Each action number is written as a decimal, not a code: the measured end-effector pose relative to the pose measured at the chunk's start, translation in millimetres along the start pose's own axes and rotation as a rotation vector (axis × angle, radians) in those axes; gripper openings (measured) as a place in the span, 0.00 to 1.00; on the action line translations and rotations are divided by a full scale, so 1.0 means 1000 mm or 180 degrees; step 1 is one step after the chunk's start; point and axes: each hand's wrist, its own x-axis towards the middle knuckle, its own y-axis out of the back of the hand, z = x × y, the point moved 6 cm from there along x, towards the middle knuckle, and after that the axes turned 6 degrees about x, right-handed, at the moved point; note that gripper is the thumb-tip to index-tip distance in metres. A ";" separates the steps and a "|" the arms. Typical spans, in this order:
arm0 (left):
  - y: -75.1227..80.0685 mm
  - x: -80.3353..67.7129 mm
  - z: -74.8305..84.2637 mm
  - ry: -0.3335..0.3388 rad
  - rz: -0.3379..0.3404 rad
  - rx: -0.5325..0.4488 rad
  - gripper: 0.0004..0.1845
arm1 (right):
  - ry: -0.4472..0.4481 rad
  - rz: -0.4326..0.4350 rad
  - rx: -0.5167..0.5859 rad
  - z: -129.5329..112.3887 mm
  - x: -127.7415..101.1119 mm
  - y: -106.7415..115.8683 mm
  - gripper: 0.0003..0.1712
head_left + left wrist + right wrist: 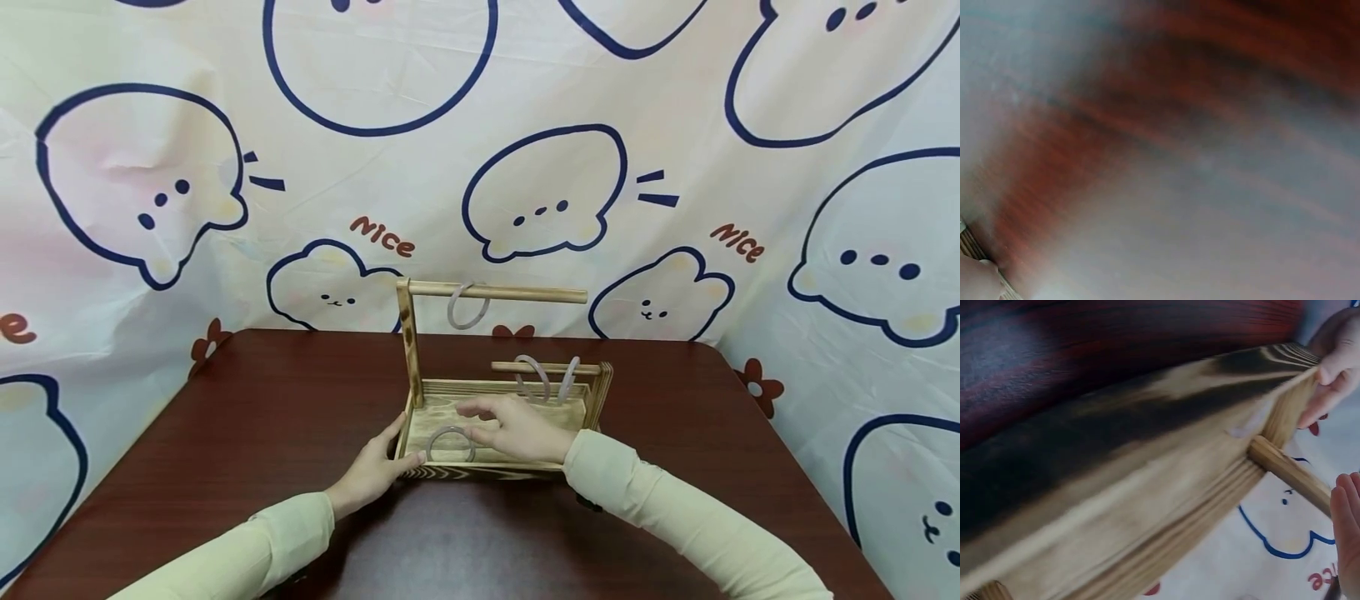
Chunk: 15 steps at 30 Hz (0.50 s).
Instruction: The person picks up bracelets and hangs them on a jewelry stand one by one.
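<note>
A wooden jewelry stand with a shallow tray and two bars stands on the table. My left hand grips its front left corner, thumb on the front rim and fingers along the left side. Over the tray is my right hand, its fingers extended. Near its thumb, a pale translucent bangle lies in the tray's front left part; the right wrist view shows this bangle apart from the fingers. One bangle hangs on the tall bar, and two bangles hang on the low bar.
The dark red-brown table extends around the stand. Behind and beside it hangs a white cloth printed with cartoon animals. The stand's tall bar projects to the right above the tray. The left wrist view is mostly blurred tabletop.
</note>
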 end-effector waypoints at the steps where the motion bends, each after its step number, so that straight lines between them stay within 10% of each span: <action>1: 0.000 0.000 0.000 0.0013 0.0003 -0.0001 0.44 | -0.0034 -0.0045 -0.0001 0.003 0.000 -0.002 0.22; 15: 0.001 -0.001 0.001 0.0003 0.0018 -0.0027 0.44 | 0.0023 -0.0378 -0.0134 0.052 0.021 -0.026 0.29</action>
